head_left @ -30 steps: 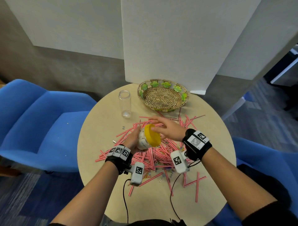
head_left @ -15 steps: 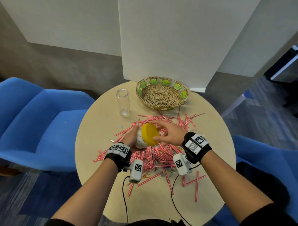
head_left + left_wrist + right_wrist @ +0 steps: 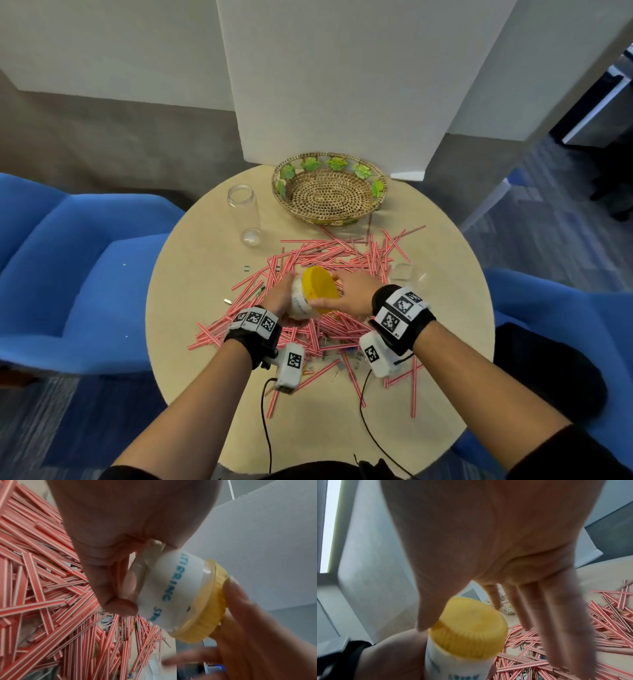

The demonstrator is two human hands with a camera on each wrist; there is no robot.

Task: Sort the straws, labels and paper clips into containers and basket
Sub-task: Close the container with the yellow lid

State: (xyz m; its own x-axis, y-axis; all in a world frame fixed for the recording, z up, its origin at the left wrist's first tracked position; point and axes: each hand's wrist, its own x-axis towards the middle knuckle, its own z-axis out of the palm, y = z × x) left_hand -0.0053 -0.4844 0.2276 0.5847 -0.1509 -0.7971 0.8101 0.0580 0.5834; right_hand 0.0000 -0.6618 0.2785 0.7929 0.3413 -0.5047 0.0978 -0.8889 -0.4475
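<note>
A small white jar (image 3: 298, 303) with blue lettering and a yellow ribbed lid (image 3: 320, 289) is held tilted above the pile of red-and-white straws (image 3: 335, 253). My left hand (image 3: 279, 298) grips the jar's body (image 3: 171, 588) from the base end. My right hand (image 3: 349, 296) takes the lid (image 3: 469, 626) between thumb and fingers; its fingers are motion-blurred. Paper clips (image 3: 337, 375) lie among the straws near my wrists. The woven basket (image 3: 346, 219) with green leaf trim stands empty at the back of the round table.
An open clear glass jar (image 3: 244, 214) stands left of the basket. A small clear container (image 3: 404, 272) sits at the right of the straw pile. A few small pieces (image 3: 246, 268) lie left of the pile. Blue chairs (image 3: 68, 274) flank the table; white panels stand behind.
My right hand has turned from lying over the top of the lid to holding its rim between thumb and fingers. The left hand keeps its hold on the jar.
</note>
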